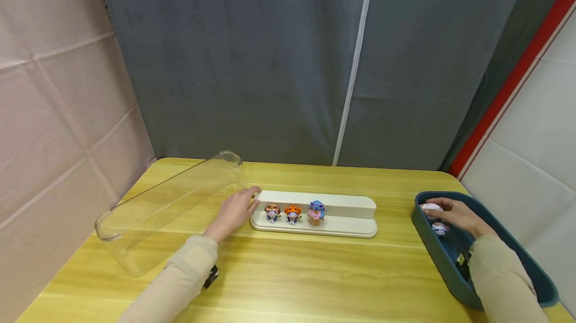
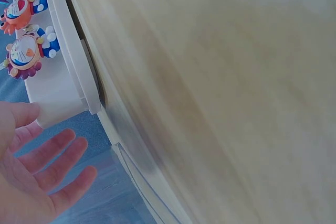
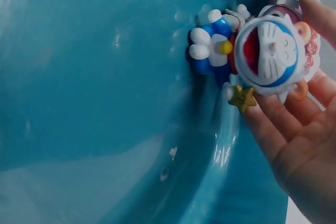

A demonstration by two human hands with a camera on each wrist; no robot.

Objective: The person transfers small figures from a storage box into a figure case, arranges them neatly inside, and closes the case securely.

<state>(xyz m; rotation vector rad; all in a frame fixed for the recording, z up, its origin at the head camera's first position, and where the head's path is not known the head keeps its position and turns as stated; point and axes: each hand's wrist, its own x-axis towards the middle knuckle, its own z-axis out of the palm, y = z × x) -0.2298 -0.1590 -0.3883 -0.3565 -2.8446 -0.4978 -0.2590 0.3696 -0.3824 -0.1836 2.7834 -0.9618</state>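
My left hand (image 1: 235,211) is at the left end of a white display stand (image 1: 346,224), its thumb against the end and the other fingers loosely spread. Three small figurines stand on the lower step: a cat figurine with a brown-rimmed head (image 1: 272,213), one with an orange hood (image 1: 293,214), and a blue-and-pink one (image 1: 316,212). Inside a dark teal bin, my right hand (image 1: 460,216) has its thumb and fingers around a white-headed figurine (image 1: 431,207). A blue-and-white cat figurine (image 3: 270,51) with a gold star lies against the fingers in the right wrist view, partly covering what is behind it.
A clear, long cover (image 1: 171,208) lies slantwise on the wooden table, left of the stand. The teal bin (image 1: 443,263) stands at the right edge, with a dark item (image 1: 461,259) partly hidden by my sleeve. A small black object (image 1: 210,277) shows beside the left sleeve.
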